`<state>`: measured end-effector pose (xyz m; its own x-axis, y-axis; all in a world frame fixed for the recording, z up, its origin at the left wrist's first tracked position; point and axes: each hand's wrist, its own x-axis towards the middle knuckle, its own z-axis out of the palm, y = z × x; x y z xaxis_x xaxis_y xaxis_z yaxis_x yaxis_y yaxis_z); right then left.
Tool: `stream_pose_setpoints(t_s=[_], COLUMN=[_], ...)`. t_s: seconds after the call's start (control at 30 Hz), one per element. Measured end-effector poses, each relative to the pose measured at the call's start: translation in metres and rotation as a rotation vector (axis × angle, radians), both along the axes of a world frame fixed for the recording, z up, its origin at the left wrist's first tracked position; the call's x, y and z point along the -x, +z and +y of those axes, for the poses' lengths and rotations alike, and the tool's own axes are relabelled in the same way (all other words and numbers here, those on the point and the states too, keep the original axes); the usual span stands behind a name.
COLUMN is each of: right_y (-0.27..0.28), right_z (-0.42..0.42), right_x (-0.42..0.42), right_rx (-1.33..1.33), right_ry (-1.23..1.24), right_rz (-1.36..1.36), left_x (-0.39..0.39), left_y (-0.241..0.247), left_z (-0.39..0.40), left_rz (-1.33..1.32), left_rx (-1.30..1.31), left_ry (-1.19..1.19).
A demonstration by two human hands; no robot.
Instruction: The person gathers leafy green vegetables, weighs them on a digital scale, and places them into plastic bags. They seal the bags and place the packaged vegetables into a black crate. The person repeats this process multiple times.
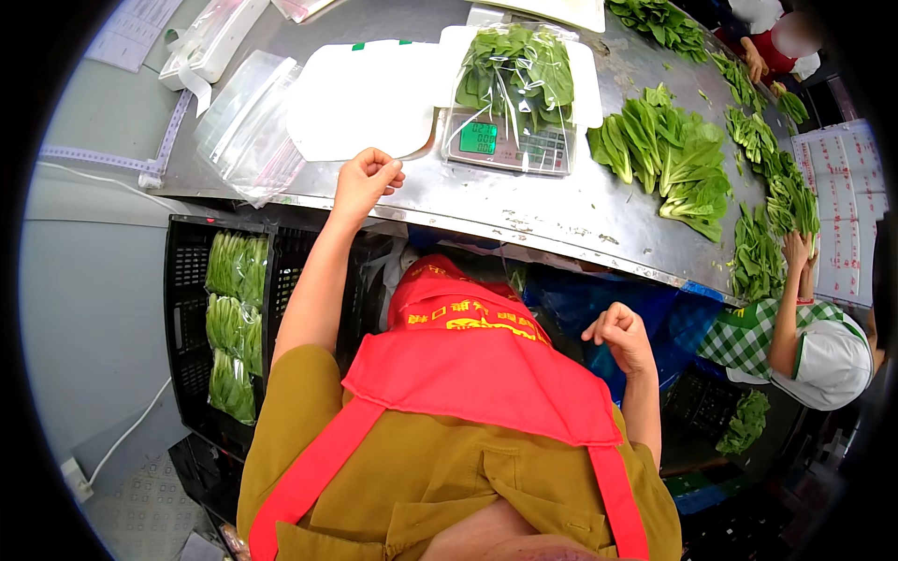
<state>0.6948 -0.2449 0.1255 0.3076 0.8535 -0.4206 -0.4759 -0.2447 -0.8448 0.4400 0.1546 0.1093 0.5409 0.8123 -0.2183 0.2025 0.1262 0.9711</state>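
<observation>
Above the front edge of the steel table, my left hand (367,181) has its fingers curled in, and I see nothing in them. Just beyond it lies a white board (365,102). To its right, a clear plastic bag of leafy greens (518,73) rests on a digital scale (508,144) with a lit green display. My right hand (620,335) hangs in front of the table, near my red apron (477,379), its fingers curled with nothing visible in them. Loose heads of leafy greens (663,151) lie on the table right of the scale.
Clear plastic bags (249,126) lie on the table's left. A black crate (184,315) at lower left holds bagged greens (235,266). More greens (758,245) line the table's right side. A co-worker in a white cap (835,368) handles greens there; another person (775,56) stands at far right.
</observation>
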Motion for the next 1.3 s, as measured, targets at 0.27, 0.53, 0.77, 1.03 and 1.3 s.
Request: stream_pose_setpoints(t_s=[0.27, 0.53, 0.77, 1.03, 1.3], right_y=[0.007, 0.048, 0.039, -0.012, 0.008], right_z=[0.064, 0.195, 0.249, 0.224, 0.223], right_x=[-0.031, -0.076, -0.09, -0.116, -0.082], right_rx=[0.148, 0.158, 0.224, -0.093, -0.307], right_ry=[-0.201, -0.182, -0.092, -0.304, -0.33], right_rz=[-0.502, -0.506, -0.5, -0.228, -1.506], left_x=[-0.043, -0.085, -0.089, -0.071, -0.065], left_y=[0.011, 0.03, 0.019, 0.003, -0.017], left_z=[0.007, 0.014, 0.021, 0.026, 0.019], left_rz=[-0.033, -0.121, -0.206, -0.215, 0.138], left_rx=[0.185, 0.403, 0.45, 0.535, -0.846], left_ry=[-0.071, -0.106, -0.145, -0.221, 0.103])
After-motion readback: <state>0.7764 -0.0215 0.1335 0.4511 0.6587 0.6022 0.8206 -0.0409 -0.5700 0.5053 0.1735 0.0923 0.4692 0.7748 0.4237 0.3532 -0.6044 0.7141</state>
